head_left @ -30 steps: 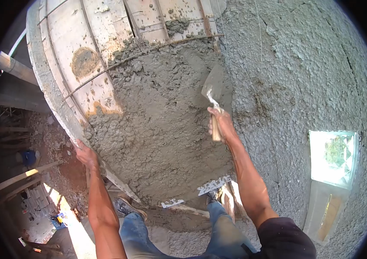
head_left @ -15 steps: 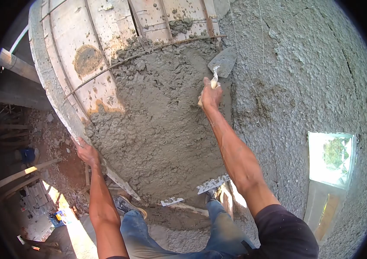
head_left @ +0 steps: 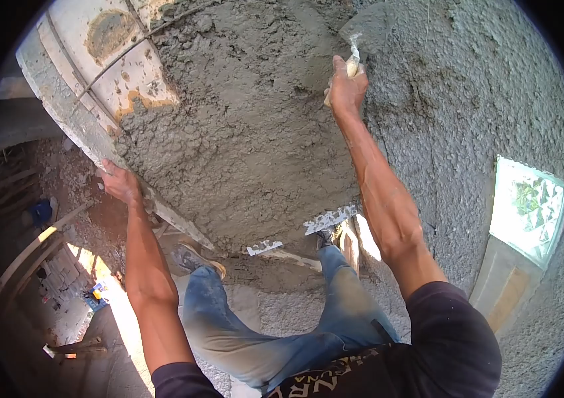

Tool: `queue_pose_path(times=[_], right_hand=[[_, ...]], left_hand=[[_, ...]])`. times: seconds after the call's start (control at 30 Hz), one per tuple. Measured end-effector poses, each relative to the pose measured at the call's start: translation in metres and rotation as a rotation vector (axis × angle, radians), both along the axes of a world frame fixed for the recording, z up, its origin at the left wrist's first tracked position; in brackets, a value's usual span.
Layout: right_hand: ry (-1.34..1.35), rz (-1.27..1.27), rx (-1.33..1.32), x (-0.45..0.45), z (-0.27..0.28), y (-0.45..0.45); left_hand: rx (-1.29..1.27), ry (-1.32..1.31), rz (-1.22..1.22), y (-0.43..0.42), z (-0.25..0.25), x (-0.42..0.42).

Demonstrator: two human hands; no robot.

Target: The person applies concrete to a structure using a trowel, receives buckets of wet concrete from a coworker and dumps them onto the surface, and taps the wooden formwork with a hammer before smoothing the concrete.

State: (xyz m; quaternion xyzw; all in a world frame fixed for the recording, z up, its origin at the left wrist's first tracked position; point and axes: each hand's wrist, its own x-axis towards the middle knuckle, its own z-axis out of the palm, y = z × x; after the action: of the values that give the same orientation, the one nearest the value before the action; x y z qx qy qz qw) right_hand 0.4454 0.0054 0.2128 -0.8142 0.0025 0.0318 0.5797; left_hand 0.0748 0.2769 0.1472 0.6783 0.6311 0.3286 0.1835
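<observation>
Over the feed I watched the right hand [head_left: 348, 87] gripping a trowel [head_left: 367, 32] by the wet mortar's [head_left: 242, 152] upper-right edge, the left hand [head_left: 120, 182] clasping the curved rim [head_left: 63, 103] left of it. A thin rod [head_left: 116, 64] skirted its upper left; a window [head_left: 529, 209] stood to its right.

This looks like a building site. Rough, wet-looking grey mortar [head_left: 229, 146] spreads from the middle towards twelve o'clock, meeting mortar-spattered boards [head_left: 139, 69] crossed by thin rods [head_left: 112, 67] at ten. A coarse, unsmoothed wall [head_left: 494, 86] fills two o'clock, a bright window [head_left: 529, 209] three. Rubble-strewn earth [head_left: 106, 215] and loose timbers [head_left: 46, 234] lie towards nine.
</observation>
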Motion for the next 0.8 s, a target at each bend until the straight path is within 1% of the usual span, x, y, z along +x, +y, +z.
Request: queue_pose_path(times=[0.03,0.1,0.17,0.2,0.27,0.3,0.33,0.37,0.4,0.43,0.5,0.53,0.6,0.63,0.67,0.73,0.8], right_hand=[[0.191,0.107,-0.056,-0.006,-0.001,-0.010],[0.538,0.315,-0.178,-0.032,-0.004,-0.035],[0.373,0.497,-0.537,-0.060,-0.017,-0.064],[0.370,0.501,-0.535,-0.064,-0.020,-0.073],[0.155,0.515,-0.582,-0.065,-0.029,-0.089],[0.135,0.456,-0.588,-0.054,-0.027,-0.088],[0.013,0.415,-0.551,-0.035,-0.033,-0.089],[0.180,0.365,-0.402,-0.015,-0.025,-0.088],[0.146,0.364,-0.401,0.010,-0.023,-0.088],[0.223,0.378,-0.410,0.025,-0.004,-0.086],[0.306,0.426,-0.574,0.059,-0.009,-0.102],[0.338,0.422,-0.588,0.056,-0.012,-0.116],[0.380,0.485,-0.750,0.057,-0.020,-0.135],[0.498,0.435,-0.747,0.051,-0.028,-0.148],[0.505,0.430,-0.754,0.046,-0.031,-0.162],[0.542,0.549,-0.906,0.035,-0.040,-0.182],[0.583,0.500,-0.935,0.010,-0.061,-0.209]], left_hand=[[0.044,0.002,0.005,0.000,-0.003,0.001],[0.018,0.020,-0.011,-0.005,-0.003,-0.006],[0.055,-0.030,-0.016,0.000,-0.006,-0.001],[0.058,-0.031,-0.012,-0.001,-0.004,0.000],[0.063,-0.037,-0.021,-0.004,0.002,0.005],[0.057,-0.022,-0.025,-0.004,0.002,0.003],[0.068,-0.004,-0.012,-0.003,-0.001,0.002],[0.079,0.012,0.000,-0.003,-0.003,0.003],[0.067,0.026,-0.009,-0.002,-0.005,0.003],[0.056,0.049,0.021,-0.002,-0.005,0.003],[0.033,0.098,0.041,-0.001,-0.005,0.004],[0.068,0.097,0.032,-0.003,-0.005,0.004],[0.104,0.101,0.023,-0.001,-0.006,0.004],[0.112,0.109,0.031,-0.001,-0.006,0.004],[0.119,0.110,0.036,-0.002,-0.007,0.005],[0.112,0.124,0.042,-0.004,-0.005,0.004],[0.118,0.127,0.017,-0.002,-0.007,0.005]])
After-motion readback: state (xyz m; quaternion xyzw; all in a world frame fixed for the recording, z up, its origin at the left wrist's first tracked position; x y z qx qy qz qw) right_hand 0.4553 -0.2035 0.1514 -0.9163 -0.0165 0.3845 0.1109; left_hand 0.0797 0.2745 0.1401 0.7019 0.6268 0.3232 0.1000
